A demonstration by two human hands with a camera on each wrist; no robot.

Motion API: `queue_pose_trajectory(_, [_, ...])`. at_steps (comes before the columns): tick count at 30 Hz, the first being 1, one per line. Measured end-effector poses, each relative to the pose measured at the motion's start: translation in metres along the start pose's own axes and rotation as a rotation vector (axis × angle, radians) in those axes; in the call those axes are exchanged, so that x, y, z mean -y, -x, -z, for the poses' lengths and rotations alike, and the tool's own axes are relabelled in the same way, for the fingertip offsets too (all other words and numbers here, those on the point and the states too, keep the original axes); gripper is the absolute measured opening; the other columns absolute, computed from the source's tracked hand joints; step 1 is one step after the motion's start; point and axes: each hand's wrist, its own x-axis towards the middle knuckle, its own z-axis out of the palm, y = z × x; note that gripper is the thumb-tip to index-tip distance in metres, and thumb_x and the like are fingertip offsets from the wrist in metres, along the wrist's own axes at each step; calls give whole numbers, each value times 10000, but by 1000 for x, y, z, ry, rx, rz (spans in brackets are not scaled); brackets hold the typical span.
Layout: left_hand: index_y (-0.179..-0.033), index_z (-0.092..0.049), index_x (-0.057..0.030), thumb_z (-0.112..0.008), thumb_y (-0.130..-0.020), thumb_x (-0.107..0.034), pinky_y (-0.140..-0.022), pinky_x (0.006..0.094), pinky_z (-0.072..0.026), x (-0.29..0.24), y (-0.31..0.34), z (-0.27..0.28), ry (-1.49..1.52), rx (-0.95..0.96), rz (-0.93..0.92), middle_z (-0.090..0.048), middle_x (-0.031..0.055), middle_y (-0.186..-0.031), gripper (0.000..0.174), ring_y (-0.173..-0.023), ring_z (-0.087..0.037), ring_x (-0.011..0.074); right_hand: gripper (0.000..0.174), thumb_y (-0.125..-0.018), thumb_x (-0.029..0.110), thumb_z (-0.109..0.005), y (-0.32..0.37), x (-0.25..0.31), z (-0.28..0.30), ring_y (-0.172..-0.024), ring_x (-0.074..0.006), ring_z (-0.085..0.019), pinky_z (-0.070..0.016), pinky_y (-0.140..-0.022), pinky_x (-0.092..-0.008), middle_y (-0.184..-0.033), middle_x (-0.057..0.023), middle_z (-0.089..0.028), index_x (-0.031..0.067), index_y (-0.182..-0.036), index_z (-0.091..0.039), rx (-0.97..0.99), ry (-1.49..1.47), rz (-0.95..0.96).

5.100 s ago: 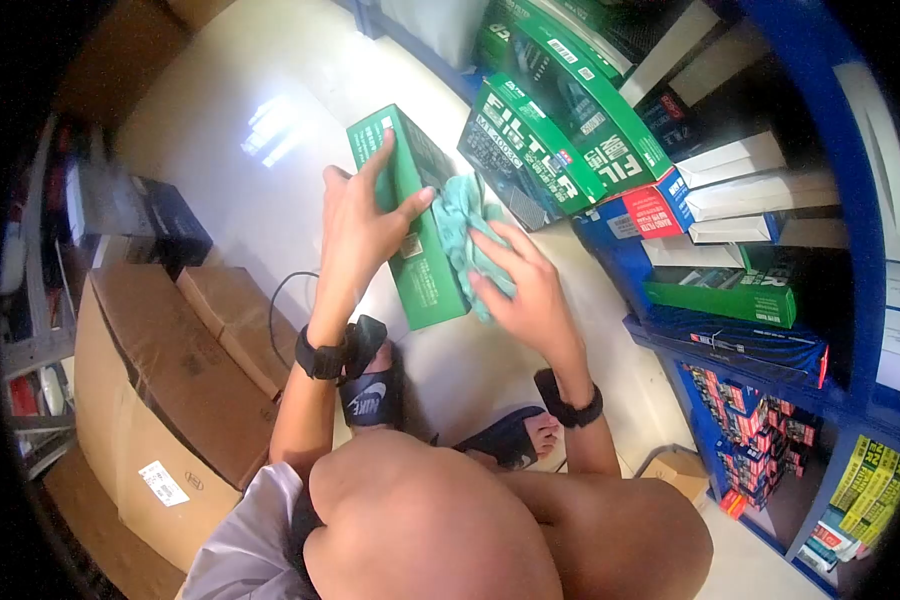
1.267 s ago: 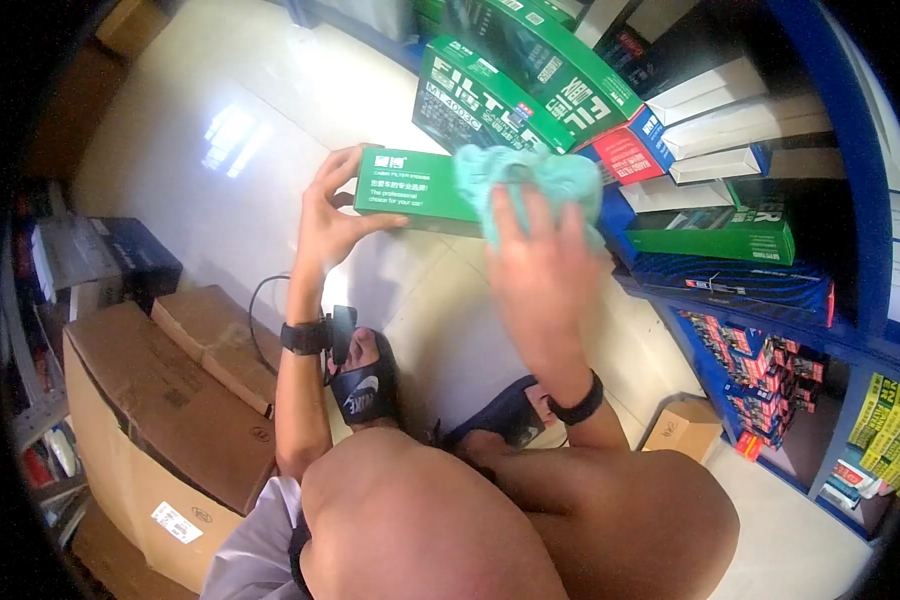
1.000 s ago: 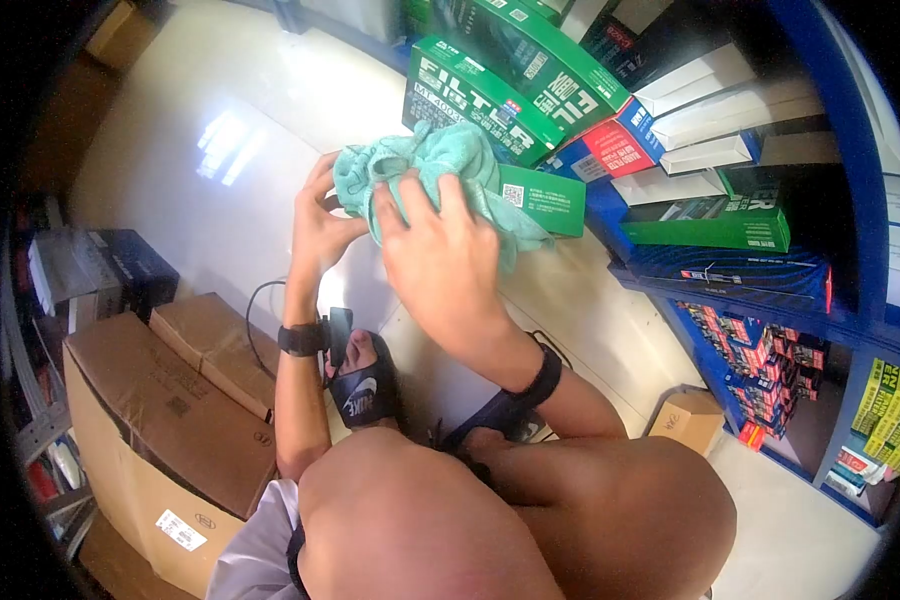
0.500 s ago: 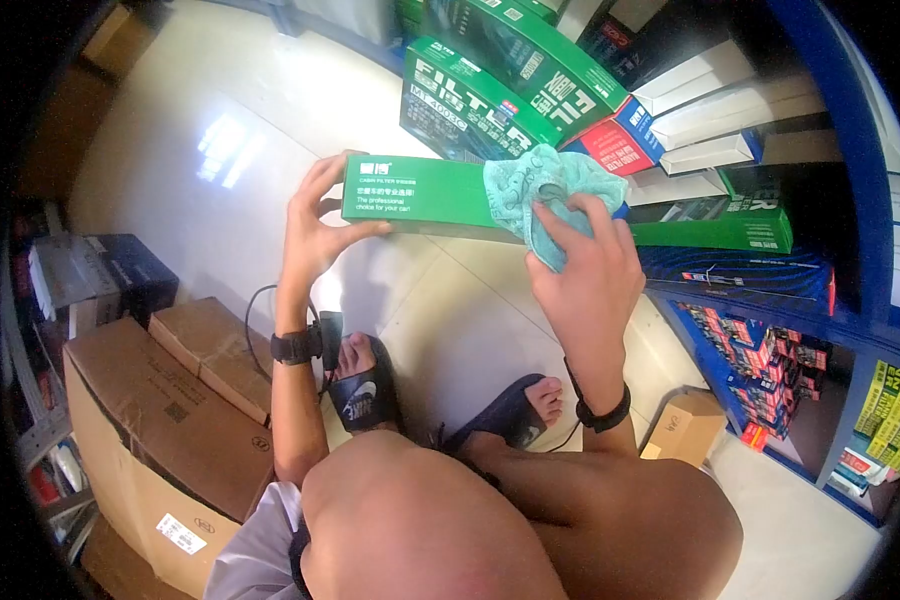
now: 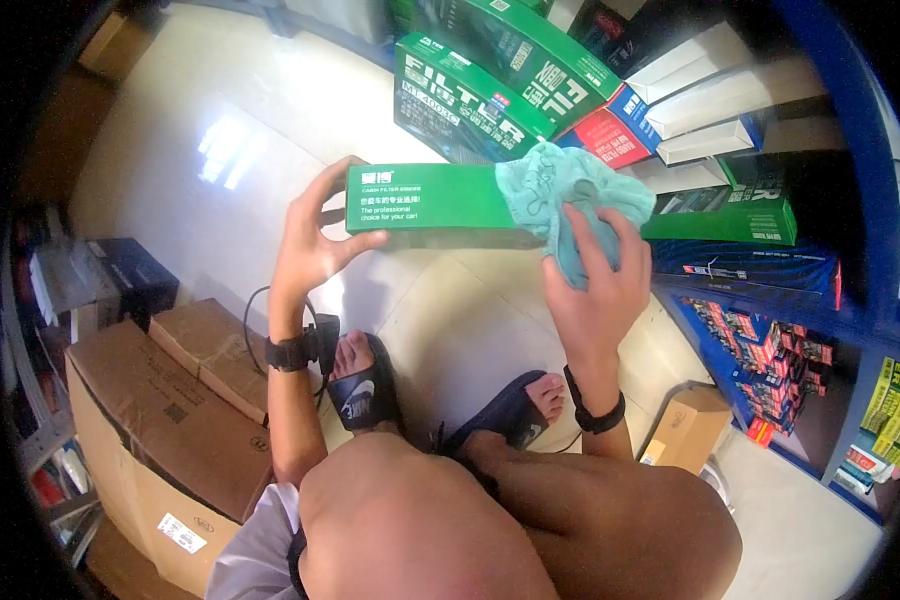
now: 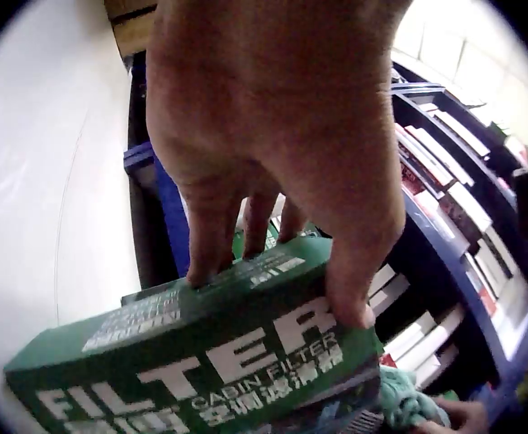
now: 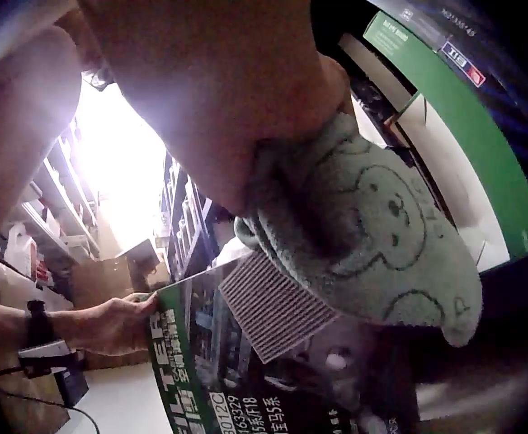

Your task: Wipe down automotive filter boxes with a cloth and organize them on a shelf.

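A green cabin filter box (image 5: 435, 198) is held up over the floor, its narrow printed side facing the head camera. My left hand (image 5: 315, 225) grips the box's left end, thumb on the near side and fingers over the far side; the left wrist view shows the thumb (image 6: 350, 280) against the face lettered FILTER. At the other end my right hand (image 5: 602, 285) pinches a bunched mint-green cloth (image 5: 560, 190), which drapes over the box's right end and hides it. In the right wrist view the cloth (image 7: 381, 231) lies against the box's picture face (image 7: 246, 325).
More green filter boxes (image 5: 470, 100) stand leaning at the blue shelf on the right. Small red and blue boxes (image 5: 760, 360) fill a lower shelf. A large brown carton (image 5: 170, 430) stands at left, a small carton (image 5: 685, 425) on the floor at right.
The box has turned from slanting to level, its narrow side now facing up. The cloth swept left across it, then back to the right end, where it has shifted slightly farther right.
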Motion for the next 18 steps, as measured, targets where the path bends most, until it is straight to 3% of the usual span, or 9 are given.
queue_pose_trajectory(3, [-1495,-586,56,-968,-771,-203,-1001,490,-621,-3,3,-2,24,17,39,-696,197,-1387,858,-1303,-672,317,551,-690,155,-849,12,-2,-5,-1055,-334,-644,-540,-869,-461,-1273,-100,-660,188,-1239,-804,-119,11,25])
queue_pose_trajectory(10, [-1359,-679,90,-869,-897,-348,-799,361,-618,13,0,-28,4,39,139,-787,168,-1091,664,-1040,-742,238,503,-730,168,-837,38,-9,-11,-1096,-336,-652,-540,-904,-493,-1300,-129,-653,163,-1233,-808,-96,22,0])
queue_pose_trajectory(11, [-1349,-691,93,-832,-928,-421,-749,349,-606,22,0,-32,-2,40,88,-786,187,-1072,679,-1007,-743,220,507,-741,181,-834,43,-10,-12,-1085,-342,-651,-545,-906,-492,-1295,-129,-654,165,-1247,-803,-119,31,-17])
queue_pose_trajectory(12, [-1349,-691,93,-832,-928,-421,-749,349,-606,21,-2,-31,-2,39,88,-786,187,-1072,679,-1007,-743,220,512,-752,195,-831,49,-11,-14,-1074,-349,-650,-549,-908,-490,-1290,-129,-655,168,-1261,-797,-141,40,-35])
queue_pose_trajectory(14, [-1355,-690,99,-820,-943,-449,-728,347,-601,20,-3,-33,6,130,340,-782,197,-1066,698,-975,-748,213,526,-762,204,-825,61,-9,-21,-1074,-354,-647,-556,-909,-483,-1312,-131,-648,175,-1285,-782,-101,61,-60])
queue_pose_trajectory(16, [-1363,-686,104,-776,-976,-511,-732,345,-612,27,-2,-32,-17,163,362,-779,191,-1076,732,-944,-750,223,540,-772,214,-819,72,-8,-31,-1073,-359,-644,-562,-911,-475,-1333,-133,-642,182,-1308,-768,-61,86,-87])
queue_pose_trajectory(18, [-1469,-556,179,-733,-1004,-539,-779,365,-661,44,0,-31,57,259,451,-747,260,-1178,873,-1035,-760,277,573,-768,238,-813,79,-6,-40,-1123,-367,-629,-571,-922,-454,-1426,-134,-605,208,-1337,-743,172,86,-156])
